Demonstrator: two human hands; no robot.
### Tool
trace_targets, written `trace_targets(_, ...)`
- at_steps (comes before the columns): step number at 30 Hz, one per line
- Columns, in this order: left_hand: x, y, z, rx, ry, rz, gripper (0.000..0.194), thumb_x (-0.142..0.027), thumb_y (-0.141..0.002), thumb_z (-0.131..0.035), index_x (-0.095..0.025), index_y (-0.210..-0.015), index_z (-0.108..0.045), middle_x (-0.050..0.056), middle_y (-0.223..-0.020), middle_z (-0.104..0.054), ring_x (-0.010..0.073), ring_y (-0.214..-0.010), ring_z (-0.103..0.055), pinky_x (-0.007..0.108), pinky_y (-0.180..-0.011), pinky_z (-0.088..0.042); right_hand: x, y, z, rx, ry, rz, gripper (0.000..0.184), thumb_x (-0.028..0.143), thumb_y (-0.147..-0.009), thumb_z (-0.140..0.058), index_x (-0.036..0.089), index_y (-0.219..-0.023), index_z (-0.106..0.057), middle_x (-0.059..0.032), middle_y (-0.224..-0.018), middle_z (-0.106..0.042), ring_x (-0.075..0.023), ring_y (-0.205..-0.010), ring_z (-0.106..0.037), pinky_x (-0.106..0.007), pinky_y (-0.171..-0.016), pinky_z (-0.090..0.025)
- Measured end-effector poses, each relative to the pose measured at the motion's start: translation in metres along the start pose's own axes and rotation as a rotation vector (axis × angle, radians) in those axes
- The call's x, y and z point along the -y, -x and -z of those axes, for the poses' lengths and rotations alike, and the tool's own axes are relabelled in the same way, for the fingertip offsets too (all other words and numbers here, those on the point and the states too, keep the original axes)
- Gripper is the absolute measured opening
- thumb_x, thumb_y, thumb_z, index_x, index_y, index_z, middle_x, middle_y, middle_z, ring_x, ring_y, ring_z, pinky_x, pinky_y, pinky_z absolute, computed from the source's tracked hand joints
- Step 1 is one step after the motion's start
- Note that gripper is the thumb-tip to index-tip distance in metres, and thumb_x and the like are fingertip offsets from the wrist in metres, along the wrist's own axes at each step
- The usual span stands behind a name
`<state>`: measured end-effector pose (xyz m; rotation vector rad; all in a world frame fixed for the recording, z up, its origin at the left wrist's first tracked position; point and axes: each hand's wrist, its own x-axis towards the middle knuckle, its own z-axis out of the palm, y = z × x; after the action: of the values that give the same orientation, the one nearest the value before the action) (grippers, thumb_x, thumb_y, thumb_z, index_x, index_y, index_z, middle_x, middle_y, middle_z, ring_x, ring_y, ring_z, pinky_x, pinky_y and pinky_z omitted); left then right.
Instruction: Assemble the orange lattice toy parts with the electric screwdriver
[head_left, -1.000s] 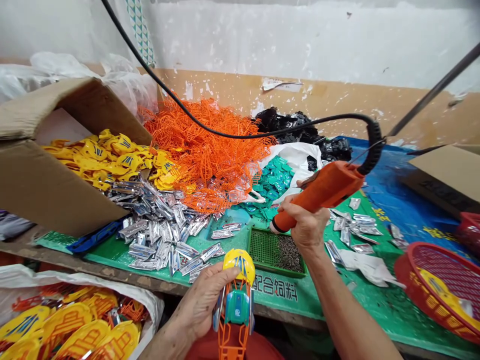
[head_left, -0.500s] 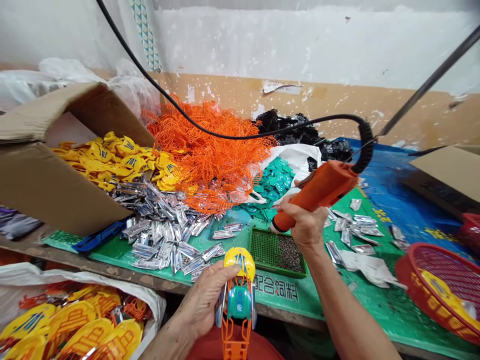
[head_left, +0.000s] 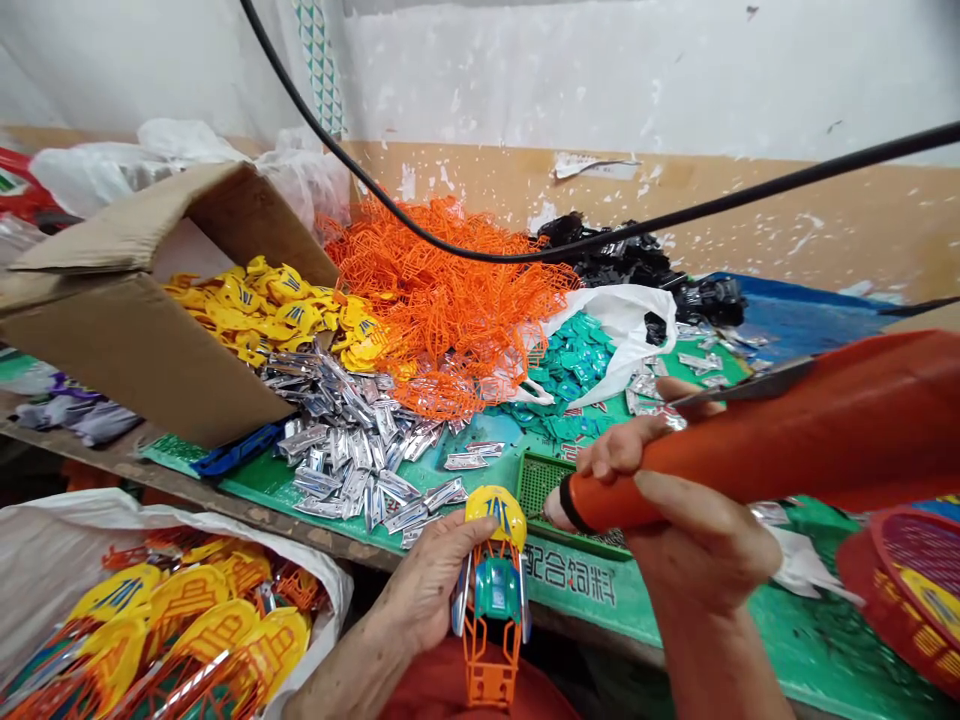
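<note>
There were two hands, one left hand (head_left: 431, 580) and one right hand (head_left: 694, 525), with one toy (head_left: 496, 590) and one power tool (head_left: 787, 435) between them. One black cable (head_left: 525, 257) crossed the far side. One cardboard box (head_left: 142, 350) stood at left, one green tray (head_left: 534, 478) near the middle and one red basket (head_left: 859, 565) at right. Five heaps showed: yellow pieces (head_left: 285, 315), orange frames (head_left: 457, 290), silver strips (head_left: 345, 440), green pieces (head_left: 577, 365) and black parts (head_left: 630, 250), each too many to count. The near-left sack (head_left: 336, 585) held at least five yellow-topped toys (head_left: 274, 640).
</note>
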<state>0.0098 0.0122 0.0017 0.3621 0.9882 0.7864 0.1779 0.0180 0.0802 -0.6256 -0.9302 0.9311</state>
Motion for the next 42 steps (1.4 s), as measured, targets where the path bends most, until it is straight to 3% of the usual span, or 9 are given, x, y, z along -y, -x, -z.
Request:
trace_targets(12,0.004,-0.002,0.001,0.068,0.033,-0.026,0.022,-0.024,-0.069,-0.078,-0.009,-0.082,-0.07,0.004,-0.065,-0.069,0.0081,-0.045,-0.056,0.019,-0.047,-0.049,-0.011,0.008,-0.006,0.035,-0.018,-0.044,0.038,0.007,-0.068,-0.065,0.028,-0.1,-0.065,0.0034,-0.069,-0.062,-0.0124,-0.064,-0.058,-0.031,-0.067,-0.052)
trace_targets(34,0.006,0.004,-0.005,-0.009,-0.028,-0.074,0.029,-0.032,-0.062,-0.082,-0.011,-0.075,-0.067,0.0,-0.056,-0.064,0.007,-0.04,-0.051,0.017,-0.039,-0.043,-0.017,0.016,-0.012,-0.061,0.059,-0.037,0.043,0.013,-0.066,-0.07,0.028,-0.104,-0.058,0.0056,-0.066,-0.061,-0.0132,-0.059,-0.057,-0.032,-0.062,-0.051)
trace_targets(42,0.008,0.004,-0.004,-0.007,-0.043,-0.097,0.032,-0.034,-0.064,-0.081,-0.01,-0.081,-0.068,0.001,-0.057,-0.065,0.008,-0.038,-0.051,0.018,-0.037,-0.042,-0.029,0.022,-0.001,-0.039,0.175,-0.036,0.042,0.016,-0.066,-0.069,0.026,-0.105,-0.056,0.004,-0.07,-0.061,-0.0165,-0.064,-0.059,-0.037,-0.068,-0.051)
